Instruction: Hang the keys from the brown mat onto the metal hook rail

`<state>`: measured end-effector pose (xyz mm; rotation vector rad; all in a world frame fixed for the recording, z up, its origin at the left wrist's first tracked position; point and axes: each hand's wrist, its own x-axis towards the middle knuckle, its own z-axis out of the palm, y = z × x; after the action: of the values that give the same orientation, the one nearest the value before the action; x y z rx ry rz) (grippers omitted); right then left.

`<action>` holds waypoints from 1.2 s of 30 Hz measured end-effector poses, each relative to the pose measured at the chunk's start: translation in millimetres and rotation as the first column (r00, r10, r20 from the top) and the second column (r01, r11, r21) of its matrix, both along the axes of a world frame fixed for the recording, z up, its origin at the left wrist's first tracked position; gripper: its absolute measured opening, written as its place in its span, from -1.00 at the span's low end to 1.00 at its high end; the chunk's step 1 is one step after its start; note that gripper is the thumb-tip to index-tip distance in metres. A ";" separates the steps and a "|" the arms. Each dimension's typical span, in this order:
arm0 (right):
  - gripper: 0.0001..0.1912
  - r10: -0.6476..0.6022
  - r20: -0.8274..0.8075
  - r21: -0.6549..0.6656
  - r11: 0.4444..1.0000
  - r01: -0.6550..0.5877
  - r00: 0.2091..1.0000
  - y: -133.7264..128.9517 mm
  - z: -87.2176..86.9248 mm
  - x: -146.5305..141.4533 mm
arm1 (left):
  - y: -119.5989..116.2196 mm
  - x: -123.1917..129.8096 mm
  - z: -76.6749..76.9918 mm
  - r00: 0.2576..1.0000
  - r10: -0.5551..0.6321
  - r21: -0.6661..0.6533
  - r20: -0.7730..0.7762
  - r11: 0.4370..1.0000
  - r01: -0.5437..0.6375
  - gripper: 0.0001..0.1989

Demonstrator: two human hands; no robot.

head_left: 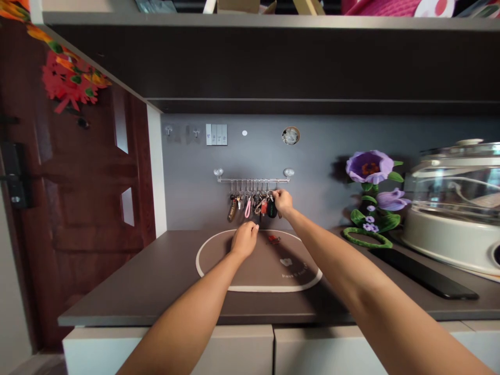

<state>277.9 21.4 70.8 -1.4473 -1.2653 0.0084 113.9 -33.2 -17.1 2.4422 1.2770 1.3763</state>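
Note:
A metal hook rail (253, 180) on the grey back wall holds several keys and key rings, among them a pink strap (248, 207), a brown tag (232, 209) and a black fob (271, 208). At the rail's right end my right hand (283, 202) is closed, its fingers pinched beside the black fob; what they grip is hidden. My left hand (245, 238) is closed above the oval mat, below the hanging keys; anything inside it is too small to make out. A small red item (274, 239) lies on the mat (250, 268).
Purple felt flowers (370, 167), a black phone-like slab (425, 273) and a clear-lidded appliance (453, 224) stand or lie on the right. A shelf (273, 62) overhangs the counter (148, 281). A dark red door (78, 208) is at left.

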 end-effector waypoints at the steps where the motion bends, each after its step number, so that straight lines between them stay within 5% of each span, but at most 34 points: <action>1: -0.79 0.011 -0.013 0.000 1.000 -0.011 1.000 0.1 -1.3 0.2 | 0.1 0.1 -0.3 1.000 -0.011 -0.007 -0.002 1.000 0.011 -0.74; 16: -0.82 0.140 -0.145 0.013 0.990 -0.139 0.980 -19.7 -27.7 13.4 | 4.9 1.6 -7.6 0.990 -0.133 -0.058 -0.043 0.990 0.130 -0.79; 26: -0.86 0.314 -0.164 -0.146 0.930 -0.338 0.935 -58.9 -82.8 28.9 | 3.9 0.0 -8.8 0.983 -0.166 -0.119 -0.082 0.981 0.156 -0.82; 36: -0.86 0.426 0.070 -0.329 0.863 -0.382 0.902 -68.8 -98.0 37.6 | 6.5 -1.1 -12.8 0.977 -0.187 -0.142 -0.098 0.975 0.172 -0.83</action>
<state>315.5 -47.4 -27.2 -1.4317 -1.7293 0.4121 112.9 -26.7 -30.0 2.5017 1.0962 1.0891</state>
